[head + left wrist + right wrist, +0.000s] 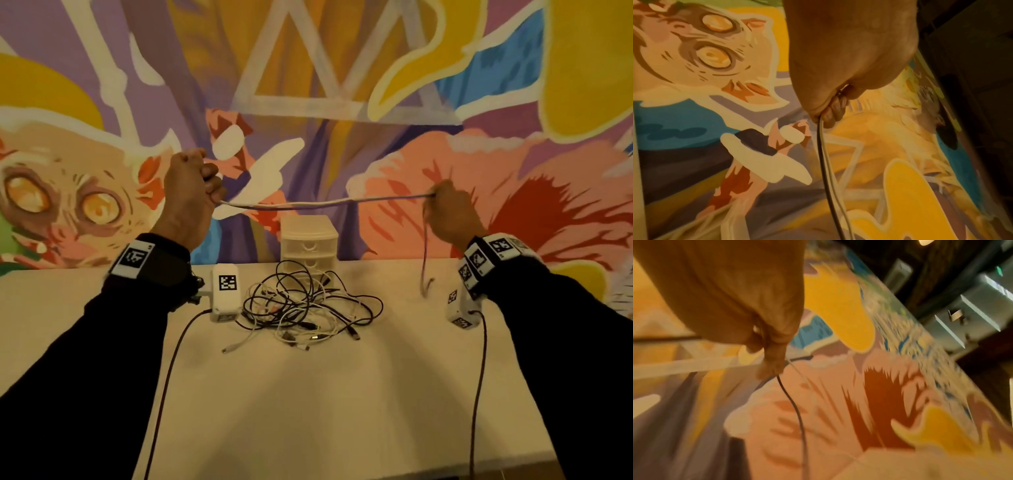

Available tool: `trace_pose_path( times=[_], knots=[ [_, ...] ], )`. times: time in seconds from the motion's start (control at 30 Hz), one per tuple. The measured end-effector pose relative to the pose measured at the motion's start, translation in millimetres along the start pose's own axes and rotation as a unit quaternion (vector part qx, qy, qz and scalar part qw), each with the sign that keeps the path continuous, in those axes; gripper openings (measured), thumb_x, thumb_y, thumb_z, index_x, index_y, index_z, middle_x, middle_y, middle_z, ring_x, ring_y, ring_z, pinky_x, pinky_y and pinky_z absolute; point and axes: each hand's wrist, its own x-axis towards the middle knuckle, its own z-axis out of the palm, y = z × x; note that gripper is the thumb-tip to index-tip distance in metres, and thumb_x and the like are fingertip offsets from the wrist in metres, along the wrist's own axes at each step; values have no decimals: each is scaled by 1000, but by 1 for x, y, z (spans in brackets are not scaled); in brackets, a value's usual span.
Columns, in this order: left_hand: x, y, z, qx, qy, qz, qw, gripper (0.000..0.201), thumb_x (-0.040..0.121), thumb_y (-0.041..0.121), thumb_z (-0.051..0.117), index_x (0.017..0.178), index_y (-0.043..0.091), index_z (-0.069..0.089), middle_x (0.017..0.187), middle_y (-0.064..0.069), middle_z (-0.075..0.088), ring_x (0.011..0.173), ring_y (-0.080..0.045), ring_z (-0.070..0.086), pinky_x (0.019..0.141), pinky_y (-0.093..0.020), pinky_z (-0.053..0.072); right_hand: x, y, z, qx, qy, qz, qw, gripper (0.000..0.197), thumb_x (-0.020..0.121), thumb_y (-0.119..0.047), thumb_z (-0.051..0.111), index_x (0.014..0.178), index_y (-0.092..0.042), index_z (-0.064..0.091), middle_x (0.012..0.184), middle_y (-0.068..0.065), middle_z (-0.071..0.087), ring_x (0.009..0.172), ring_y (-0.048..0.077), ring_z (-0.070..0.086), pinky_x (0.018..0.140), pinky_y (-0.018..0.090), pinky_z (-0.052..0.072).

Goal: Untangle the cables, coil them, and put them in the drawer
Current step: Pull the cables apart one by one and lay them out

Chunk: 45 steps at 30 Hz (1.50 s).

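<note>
Here, at the centre of the head view, I held one cable (308,205) stretched in the air between my two hands, well above the table (342,394). My left hand (191,192), at left of centre, was clenched round one end of it; the left wrist view showed a dark and a pale strand running side by side out of that fist. My right hand (452,216), at right of centre, pinched the other end, and a loose tail hung from it toward the table. The remaining cables lay in a tangled heap (308,308) at mid-frame, just in front of the small drawer unit (310,240), whose drawers appeared closed. I judged the step to be the untangling of this first length, with coiling not yet begun. The next move would call for winding the stretched length into loops round one hand, then opening a drawer to receive it.
</note>
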Motion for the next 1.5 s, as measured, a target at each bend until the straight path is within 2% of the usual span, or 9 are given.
trace_pose_path(
  times=[0.1,0.23,0.43,0.6,0.83,1.0,1.1,1.27,1.5],
  knots=[
    [-15,-8,10,-34,-38,-21,998,20,108,8,32,99,18,47,66,6,40,56,-11,31,52,-23,32,4,10,-16,2,35,31,999,35,107,-11,50,135,9,44,115,34,63,96,52,64,66,40,41],
    [-38,-38,3,-28,-91,-76,993,20,112,12,35,98,17,48,67,5,41,54,-9,32,51,-23,34,-19,41,-4,-73,-205,43,975,23,103,-16,61,110,4,68,95,16,73,84,36,72,63,41,59],
    [-70,-79,-21,8,-131,-212,968,25,112,17,38,89,20,47,68,7,37,54,-7,24,50,-23,22,-79,38,35,-149,-651,63,742,39,86,-23,81,121,-5,77,98,5,83,84,18,77,93,37,63],
    [-83,-95,-26,19,-174,-299,938,18,109,19,45,96,15,56,69,7,35,58,-9,14,49,-23,16,-95,-15,46,-60,-553,-75,828,28,100,-24,69,128,-20,69,108,6,79,81,15,73,70,26,60],
    [-89,-146,-51,169,-152,-395,890,23,111,19,36,92,16,50,61,7,39,41,-4,23,38,-19,14,-129,-79,96,-9,-669,-167,724,25,105,-23,66,120,-4,71,115,15,78,90,20,75,83,34,62],
    [-79,-161,-63,171,-115,-401,892,23,109,17,36,90,18,48,60,6,39,40,-5,22,41,-21,13,-107,-87,115,41,-380,-276,882,13,101,-29,65,103,-27,78,81,-16,72,73,-1,65,75,23,51],
    [-75,-168,-62,177,-140,-394,891,22,110,23,40,91,20,50,60,7,37,42,-5,21,42,-21,11,-100,-92,135,91,-293,-276,911,12,101,-35,68,101,-28,77,93,-18,72,83,0,64,78,27,51],
    [-75,-171,-50,290,-255,-365,847,13,108,33,57,110,21,62,64,8,30,51,-7,18,42,-21,14,-88,-102,136,108,-335,-183,918,8,102,-25,56,99,-24,64,83,-4,77,71,12,72,75,37,59],
    [-63,-188,-45,398,-343,-326,786,30,100,46,71,88,18,73,60,6,40,50,-11,28,45,-25,23,-93,-94,143,-8,-482,-239,843,17,95,-14,62,94,-26,74,71,-10,77,63,11,75,83,38,63]
  ],
)
